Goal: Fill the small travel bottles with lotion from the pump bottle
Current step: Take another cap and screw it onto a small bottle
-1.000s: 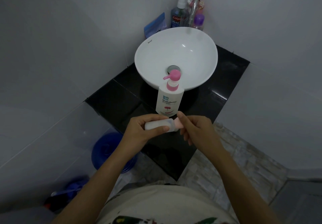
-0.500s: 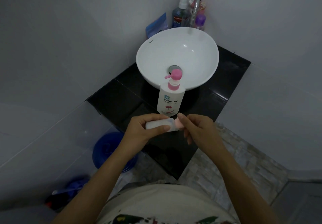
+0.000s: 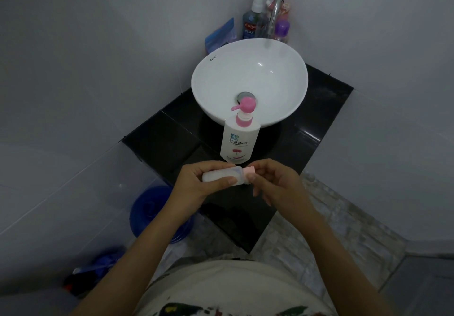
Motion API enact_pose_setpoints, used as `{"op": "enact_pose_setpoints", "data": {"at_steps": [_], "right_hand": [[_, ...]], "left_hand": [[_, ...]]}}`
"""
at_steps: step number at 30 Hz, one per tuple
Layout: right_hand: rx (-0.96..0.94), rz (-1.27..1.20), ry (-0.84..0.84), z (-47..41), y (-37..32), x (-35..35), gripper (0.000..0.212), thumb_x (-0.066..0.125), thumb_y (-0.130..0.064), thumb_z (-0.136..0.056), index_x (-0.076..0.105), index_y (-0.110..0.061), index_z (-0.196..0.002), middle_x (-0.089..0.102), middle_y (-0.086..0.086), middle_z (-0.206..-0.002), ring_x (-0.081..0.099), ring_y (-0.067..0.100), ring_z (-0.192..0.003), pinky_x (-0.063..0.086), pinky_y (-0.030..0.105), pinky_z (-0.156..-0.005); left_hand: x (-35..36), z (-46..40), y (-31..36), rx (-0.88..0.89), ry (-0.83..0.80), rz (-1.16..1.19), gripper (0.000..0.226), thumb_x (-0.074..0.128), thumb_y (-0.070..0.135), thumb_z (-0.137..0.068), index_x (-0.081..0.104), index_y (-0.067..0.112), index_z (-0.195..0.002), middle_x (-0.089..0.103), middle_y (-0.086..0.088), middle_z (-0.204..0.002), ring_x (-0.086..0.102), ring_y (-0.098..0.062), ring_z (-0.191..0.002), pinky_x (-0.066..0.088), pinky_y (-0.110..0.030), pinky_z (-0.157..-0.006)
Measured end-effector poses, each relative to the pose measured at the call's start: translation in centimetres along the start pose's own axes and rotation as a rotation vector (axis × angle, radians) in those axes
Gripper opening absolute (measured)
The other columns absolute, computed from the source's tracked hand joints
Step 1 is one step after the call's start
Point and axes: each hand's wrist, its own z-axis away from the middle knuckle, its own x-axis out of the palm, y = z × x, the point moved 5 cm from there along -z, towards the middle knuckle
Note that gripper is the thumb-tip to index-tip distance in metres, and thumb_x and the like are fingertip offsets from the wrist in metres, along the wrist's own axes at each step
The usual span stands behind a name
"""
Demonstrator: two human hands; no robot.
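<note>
In a corner with pale walls, a black counter [image 3: 157, 139] holds a round white sink [image 3: 249, 82], and a white pump bottle [image 3: 239, 141] with a pink top stands just in front of the sink. Lower down, near the counter's front edge, the left hand [image 3: 196, 185] is wrapped around a small travel bottle [image 3: 221, 174] that lies on its side, with the pink cap [image 3: 250, 171] sticking out to the right. The right hand [image 3: 277, 180] pinches that cap with its fingertips.
</note>
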Motion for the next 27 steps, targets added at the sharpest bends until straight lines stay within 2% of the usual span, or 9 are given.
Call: {"op": "enact_pose_setpoints", "data": {"at_steps": [3, 5, 10, 13, 16, 20, 23, 27], "right_hand": [[0.043, -0.040, 0.015, 0.1, 0.5, 0.2, 0.011, 0.058, -0.018, -0.090, 0.063, -0.015, -0.099, 0.064, 0.007, -0.066, 0.051, 0.001, -0.042, 0.038, 0.012, -0.040], [0.058, -0.064, 0.036, 0.2, 0.9, 0.3, 0.009, 0.059, -0.018, -0.089, 0.064, -0.019, -0.097, 0.066, 0.009, -0.072, 0.052, 0.001, -0.044, 0.040, 0.012, -0.041], [-0.060, 0.079, 0.086, 0.6, 1.1, 0.2, 0.019, 0.062, -0.019, -0.087, 0.060, -0.038, -0.090, 0.065, -0.009, -0.082, 0.060, -0.002, -0.065, 0.047, 0.008, -0.058], [-0.167, 0.333, 0.094, 0.1, 1.5, 0.3, 0.012, 0.062, -0.023, -0.088, 0.064, -0.027, -0.099, 0.058, -0.017, -0.085, 0.056, -0.005, -0.079, 0.044, 0.006, -0.069], [-0.248, 0.580, 0.080, -1.4, 2.3, 0.6, 0.024, 0.058, -0.024, -0.090, 0.062, -0.016, -0.112, 0.059, -0.006, -0.097, 0.054, 0.000, -0.082, 0.045, 0.012, -0.072], [-0.293, 0.822, 0.032, -4.2, 3.2, 1.4, 0.030, 0.055, -0.028, -0.091, 0.059, -0.014, -0.118, 0.062, 0.002, -0.111, 0.059, 0.014, -0.095, 0.045, 0.022, -0.077], [-0.317, 0.951, -0.021, -6.1, 4.0, 2.2, 0.029, 0.054, -0.029, -0.091, 0.061, -0.014, -0.115, 0.064, 0.004, -0.111, 0.057, 0.019, -0.103, 0.047, 0.028, -0.077], [-0.349, 1.076, -0.067, -7.7, 4.9, 3.1, 0.029, 0.054, -0.028, -0.090, 0.063, -0.013, -0.113, 0.065, 0.006, -0.112, 0.053, 0.023, -0.106, 0.044, 0.031, -0.074]], "left_hand": [[0.1, -0.1, -0.1, 0.012, -0.013, -0.014, 0.032, 0.076, 0.043, -0.059, 0.074, 0.039, -0.091, 0.072, 0.009, -0.107, 0.065, -0.008, -0.102, 0.055, -0.021, -0.078], [0.1, -0.2, -0.5, 0.014, -0.012, -0.035, 0.030, 0.076, 0.042, -0.061, 0.074, 0.041, -0.090, 0.071, 0.012, -0.106, 0.065, -0.007, -0.102, 0.055, -0.020, -0.078], [0.5, -0.4, -2.6, -0.034, -0.069, -0.088, 0.029, 0.074, 0.036, -0.068, 0.072, 0.036, -0.097, 0.071, 0.015, -0.105, 0.066, -0.005, -0.100, 0.054, -0.017, -0.078], [-0.1, -0.7, -4.3, -0.096, -0.068, -0.176, 0.041, 0.076, 0.040, -0.066, 0.070, 0.030, -0.105, 0.071, 0.011, -0.106, 0.065, -0.004, -0.100, 0.054, -0.021, -0.082], [-1.6, -1.1, -6.1, -0.129, 0.023, -0.263, 0.035, 0.077, 0.025, -0.074, 0.069, 0.024, -0.108, 0.069, 0.007, -0.110, 0.064, -0.007, -0.099, 0.051, -0.029, -0.091], [-3.4, -1.2, -7.7, -0.160, 0.157, -0.256, 0.023, 0.076, 0.016, -0.076, 0.071, 0.025, -0.097, 0.071, 0.003, -0.100, 0.068, -0.011, -0.088, 0.056, -0.031, -0.086], [-4.1, -1.5, -8.7, -0.175, 0.189, -0.276, 0.020, 0.076, 0.014, -0.077, 0.071, 0.025, -0.093, 0.071, 0.002, -0.098, 0.068, -0.013, -0.089, 0.056, -0.030, -0.084], [-4.6, -2.0, -9.4, -0.184, 0.198, -0.288, 0.020, 0.076, 0.013, -0.077, 0.071, 0.023, -0.093, 0.071, 0.002, -0.097, 0.068, -0.014, -0.090, 0.055, -0.023, -0.080]]}}
